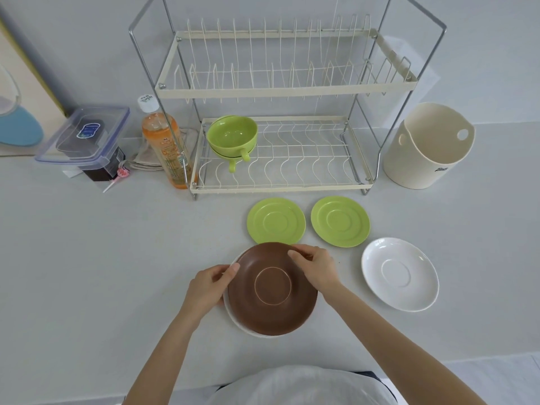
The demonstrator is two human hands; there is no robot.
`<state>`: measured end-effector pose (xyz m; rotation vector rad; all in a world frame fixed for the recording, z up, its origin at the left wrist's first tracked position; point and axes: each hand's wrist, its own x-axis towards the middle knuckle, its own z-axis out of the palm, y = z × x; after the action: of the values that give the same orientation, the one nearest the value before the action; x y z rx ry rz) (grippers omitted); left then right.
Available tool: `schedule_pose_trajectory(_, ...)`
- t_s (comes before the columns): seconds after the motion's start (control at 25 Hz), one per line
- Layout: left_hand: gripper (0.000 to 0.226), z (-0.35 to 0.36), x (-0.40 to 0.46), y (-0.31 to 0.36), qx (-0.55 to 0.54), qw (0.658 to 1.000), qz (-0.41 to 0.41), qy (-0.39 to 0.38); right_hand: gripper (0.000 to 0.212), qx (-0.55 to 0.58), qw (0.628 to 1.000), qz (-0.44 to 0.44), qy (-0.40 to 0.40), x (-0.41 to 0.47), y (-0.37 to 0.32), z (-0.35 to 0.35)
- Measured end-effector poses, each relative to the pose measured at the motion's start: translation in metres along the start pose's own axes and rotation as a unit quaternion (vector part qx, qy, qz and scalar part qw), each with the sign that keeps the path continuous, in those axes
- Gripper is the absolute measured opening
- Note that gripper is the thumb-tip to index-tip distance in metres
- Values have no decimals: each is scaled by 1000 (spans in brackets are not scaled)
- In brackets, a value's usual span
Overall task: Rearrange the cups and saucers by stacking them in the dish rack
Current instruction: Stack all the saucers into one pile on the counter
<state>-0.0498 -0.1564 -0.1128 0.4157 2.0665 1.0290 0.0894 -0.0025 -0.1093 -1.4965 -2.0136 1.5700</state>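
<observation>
the left hand [209, 287] curls around the left rim of the brown saucer [272, 288], thumb on top and the other fingers tucked under out of sight. the right hand [317, 266] grips the far right rim of the same saucer, fingers bent over the edge. both hands are partly closed, grasping the brown saucer between them.

the brown saucer lies upside down, its foot ring showing, over a white saucer [233, 318] of which only a thin crescent peeks out at the left and near edge; whether the two touch is hard to tell. just beyond the brown saucer sit two green saucers, one on the left [276, 221] and one on the right [340, 221]; to its right, a second white saucer [400, 274] rests on the table [102, 258]. farther beyond it stands the dish rack [280, 182], with two stacked green cups [233, 138] at the left end of its lower tier.
</observation>
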Motion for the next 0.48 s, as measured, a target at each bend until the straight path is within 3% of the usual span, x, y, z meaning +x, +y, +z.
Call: schedule_pose_trajectory(0.48,8,4,5,-3,33,999,17,20,27,-63,997,-7,-44,-8,15,-17)
